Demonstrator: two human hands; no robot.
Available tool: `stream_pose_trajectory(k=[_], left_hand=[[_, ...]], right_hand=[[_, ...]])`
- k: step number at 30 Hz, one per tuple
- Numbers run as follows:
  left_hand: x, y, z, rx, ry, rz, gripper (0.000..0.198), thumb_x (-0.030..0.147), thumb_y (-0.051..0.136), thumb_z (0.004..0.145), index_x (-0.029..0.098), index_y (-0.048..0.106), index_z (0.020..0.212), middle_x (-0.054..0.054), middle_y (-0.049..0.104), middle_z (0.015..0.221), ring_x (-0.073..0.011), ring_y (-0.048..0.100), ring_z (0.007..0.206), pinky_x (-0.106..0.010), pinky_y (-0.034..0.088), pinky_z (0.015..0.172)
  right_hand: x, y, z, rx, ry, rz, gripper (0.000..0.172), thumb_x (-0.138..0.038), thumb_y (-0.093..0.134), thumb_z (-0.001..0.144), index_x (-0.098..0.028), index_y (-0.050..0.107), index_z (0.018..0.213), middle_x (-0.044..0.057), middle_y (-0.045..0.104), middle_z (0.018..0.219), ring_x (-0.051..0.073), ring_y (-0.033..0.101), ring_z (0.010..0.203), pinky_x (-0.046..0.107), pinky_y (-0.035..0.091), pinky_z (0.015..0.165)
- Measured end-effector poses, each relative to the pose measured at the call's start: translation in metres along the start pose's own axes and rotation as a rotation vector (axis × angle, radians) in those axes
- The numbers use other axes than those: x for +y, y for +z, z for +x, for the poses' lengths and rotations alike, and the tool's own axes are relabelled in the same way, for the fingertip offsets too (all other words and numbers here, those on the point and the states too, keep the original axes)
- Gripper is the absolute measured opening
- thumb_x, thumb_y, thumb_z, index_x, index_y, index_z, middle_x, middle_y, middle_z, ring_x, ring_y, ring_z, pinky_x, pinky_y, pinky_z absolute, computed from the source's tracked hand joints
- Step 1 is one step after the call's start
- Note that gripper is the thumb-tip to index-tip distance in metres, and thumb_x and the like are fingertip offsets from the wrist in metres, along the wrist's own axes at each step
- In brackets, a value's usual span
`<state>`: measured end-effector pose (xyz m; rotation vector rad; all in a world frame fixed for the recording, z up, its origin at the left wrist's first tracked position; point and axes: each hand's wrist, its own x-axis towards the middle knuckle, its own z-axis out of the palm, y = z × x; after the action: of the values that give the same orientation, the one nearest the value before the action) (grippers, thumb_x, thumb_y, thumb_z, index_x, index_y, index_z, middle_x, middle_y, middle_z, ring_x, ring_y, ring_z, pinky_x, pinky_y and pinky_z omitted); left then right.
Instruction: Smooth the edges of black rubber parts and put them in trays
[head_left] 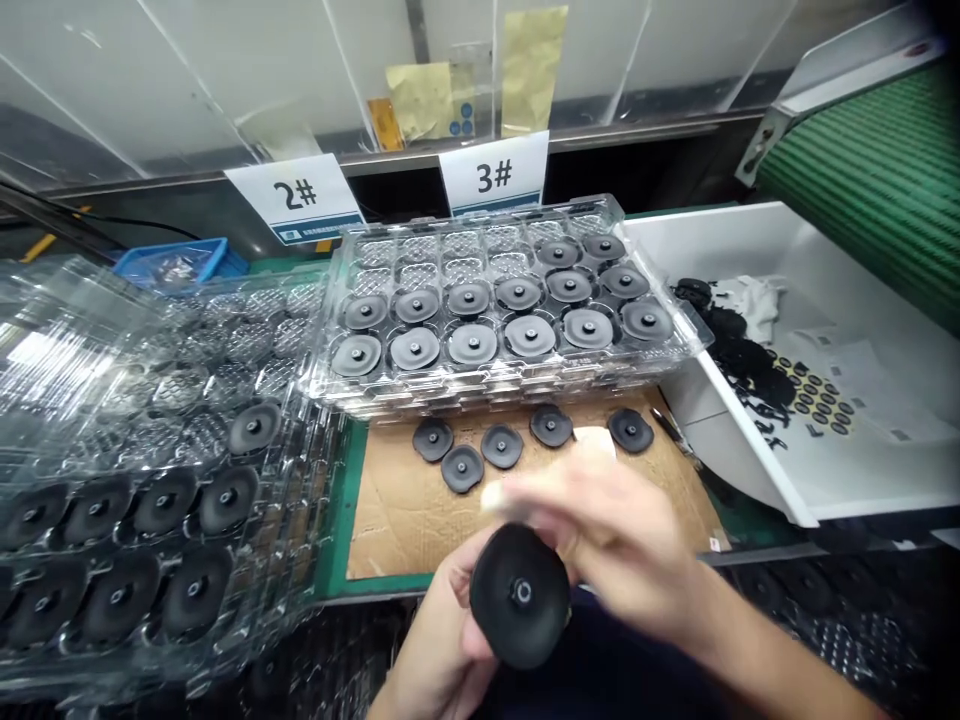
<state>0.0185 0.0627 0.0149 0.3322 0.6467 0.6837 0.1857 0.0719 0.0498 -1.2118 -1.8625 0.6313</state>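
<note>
My left hand (446,620) grips a round black disc-shaped part (517,640) with a small raised hub at its centre. The disc is held tilted up, its hub side towards me. Over the disc's upper edge hovers my right hand (622,540), smeared by motion; whether its fingers hold anything does not show. Just beyond the hands, several similar loose black discs (502,446) lie on a sheet of brown cardboard (405,520). Behind the cardboard stands a stack of clear plastic trays (450,385), its top tray partly filled with such discs.
On the left, another stack of clear trays (300,510) also carries discs. A white bin (847,470) on the right holds small black pieces and a sheet of ring-shaped stickers (821,395). A pen-like tool (675,435) lies beside it. A blue basket (225,262) sits at the back left.
</note>
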Motion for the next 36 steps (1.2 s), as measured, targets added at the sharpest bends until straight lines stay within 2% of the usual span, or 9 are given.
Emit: stream_pose_trajectory(k=[2, 5, 7, 10, 15, 23, 29, 32, 36], left_hand=[[0.004, 0.001, -0.003, -0.018, -0.025, -0.090, 0.063, 0.039, 0.079, 0.047, 0.025, 0.063, 0.106, -0.008, 0.065, 0.109, -0.0290, 0.061, 0.097, -0.035, 0.049, 0.079], [0.008, -0.003, -0.005, -0.015, -0.035, -0.178, 0.058, 0.034, 0.079, 0.052, 0.024, 0.062, 0.107, -0.008, 0.064, 0.114, -0.0291, 0.059, 0.102, -0.033, 0.049, 0.082], [0.009, -0.009, -0.005, -0.007, -0.020, -0.200, 0.057, 0.033, 0.078, 0.053, 0.023, 0.062, 0.107, -0.009, 0.063, 0.115, -0.0288, 0.059, 0.103, -0.032, 0.050, 0.082], [0.009, -0.019, -0.004, -0.017, 0.009, -0.223, 0.060, 0.035, 0.077, 0.054, 0.020, 0.060, 0.110, -0.011, 0.060, 0.119, -0.0300, 0.058, 0.104, -0.033, 0.049, 0.083], [0.012, -0.030, -0.006, -0.001, 0.027, -0.233, 0.057, 0.036, 0.074, 0.059, 0.023, 0.059, 0.113, -0.011, 0.055, 0.126, -0.0304, 0.054, 0.109, -0.033, 0.048, 0.085], [0.011, -0.035, -0.006, -0.028, 0.054, -0.237, 0.058, 0.033, 0.070, 0.065, 0.028, 0.053, 0.120, -0.009, 0.056, 0.126, -0.0274, 0.055, 0.110, -0.033, 0.047, 0.087], [0.007, -0.036, -0.005, 0.024, 0.082, -0.233, 0.052, 0.035, 0.064, 0.071, 0.027, 0.051, 0.121, -0.009, 0.054, 0.128, -0.0275, 0.052, 0.113, -0.037, 0.042, 0.095], [0.007, -0.034, -0.004, 0.026, 0.075, -0.223, 0.050, 0.033, 0.067, 0.069, 0.026, 0.055, 0.117, -0.009, 0.054, 0.128, -0.0279, 0.050, 0.115, -0.036, 0.042, 0.095], [0.006, -0.026, -0.001, 0.050, 0.099, -0.173, 0.052, 0.033, 0.068, 0.068, 0.024, 0.054, 0.118, -0.010, 0.053, 0.128, -0.0289, 0.049, 0.116, -0.038, 0.041, 0.096]], right_hand=[[0.022, 0.003, -0.006, 0.102, 0.317, 0.009, 0.024, -0.024, 0.046, 0.088, -0.023, 0.060, 0.107, 0.003, 0.065, 0.099, 0.016, 0.059, 0.085, 0.029, 0.046, 0.073], [0.059, 0.024, -0.030, 0.001, 0.537, 0.029, 0.025, -0.030, 0.048, 0.086, -0.020, 0.064, 0.101, 0.005, 0.067, 0.094, 0.018, 0.062, 0.084, 0.029, 0.051, 0.072], [0.079, 0.047, -0.052, -0.057, 0.553, 0.002, 0.025, -0.029, 0.047, 0.085, -0.018, 0.066, 0.098, 0.006, 0.066, 0.088, 0.019, 0.063, 0.081, 0.032, 0.052, 0.072], [0.096, 0.074, -0.084, -0.009, 0.578, -0.111, 0.031, -0.028, 0.042, 0.087, -0.016, 0.062, 0.107, 0.012, 0.058, 0.101, 0.022, 0.059, 0.090, 0.039, 0.051, 0.077], [0.097, 0.087, -0.109, 0.012, 0.552, -0.235, 0.035, -0.030, 0.051, 0.083, -0.018, 0.058, 0.115, 0.013, 0.048, 0.114, 0.025, 0.056, 0.095, 0.043, 0.049, 0.081], [0.104, 0.085, -0.093, 0.053, 0.492, -0.278, 0.032, -0.029, 0.045, 0.086, -0.014, 0.058, 0.111, 0.013, 0.051, 0.101, 0.020, 0.057, 0.080, 0.038, 0.051, 0.072], [0.086, 0.087, -0.092, -0.003, 0.447, -0.166, 0.026, -0.028, 0.041, 0.090, -0.017, 0.060, 0.105, 0.006, 0.063, 0.085, 0.014, 0.060, 0.067, 0.026, 0.052, 0.062], [0.081, 0.086, -0.086, -0.033, 0.434, -0.116, 0.024, -0.029, 0.046, 0.088, -0.017, 0.063, 0.100, 0.005, 0.065, 0.082, 0.016, 0.062, 0.071, 0.027, 0.052, 0.065], [0.058, 0.059, -0.053, 0.027, 0.469, -0.068, 0.022, -0.027, 0.045, 0.088, -0.019, 0.061, 0.102, 0.005, 0.066, 0.093, 0.017, 0.061, 0.084, 0.028, 0.051, 0.073]])
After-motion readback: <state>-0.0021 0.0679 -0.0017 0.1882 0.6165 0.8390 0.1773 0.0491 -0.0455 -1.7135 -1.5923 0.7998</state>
